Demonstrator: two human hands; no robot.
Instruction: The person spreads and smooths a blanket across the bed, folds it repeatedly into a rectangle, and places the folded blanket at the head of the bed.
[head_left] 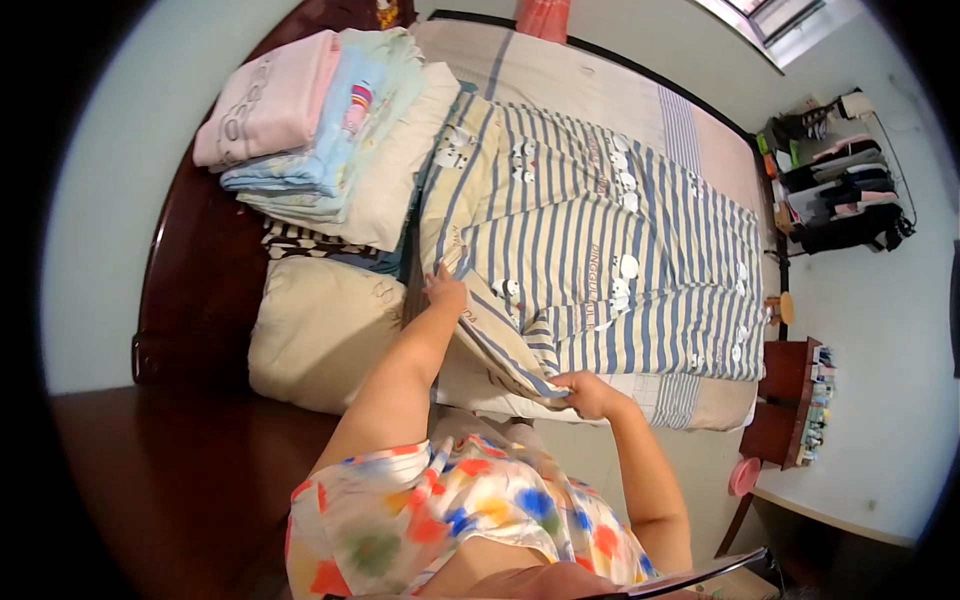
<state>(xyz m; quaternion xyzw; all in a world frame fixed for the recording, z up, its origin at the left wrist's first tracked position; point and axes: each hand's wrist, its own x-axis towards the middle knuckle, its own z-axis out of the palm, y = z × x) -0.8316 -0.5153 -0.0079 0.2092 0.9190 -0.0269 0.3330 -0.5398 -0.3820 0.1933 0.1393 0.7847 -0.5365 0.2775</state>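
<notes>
A cream-and-blue striped quilt (pixel 560 250) with panda prints lies spread across the bed. Its near left part is folded over and wrinkled between my two hands. My left hand (pixel 445 291) is closed on the quilt's left edge, close to the pillows. At the near corner, by the side of the mattress, my right hand (pixel 592 396) pinches the quilt's edge, with the cloth stretched from one hand to the other. The fingertips of both hands are partly hidden by the fabric.
A cream pillow (pixel 320 335) lies at the headboard (pixel 190 250), beside a stack of folded blankets (pixel 270 100) on another pillow. Pale bed sheet (pixel 600 80) shows past the quilt. On the right are a clothes rack (pixel 850 190), a red-brown cabinet (pixel 785 400) and a pink basin (pixel 744 477).
</notes>
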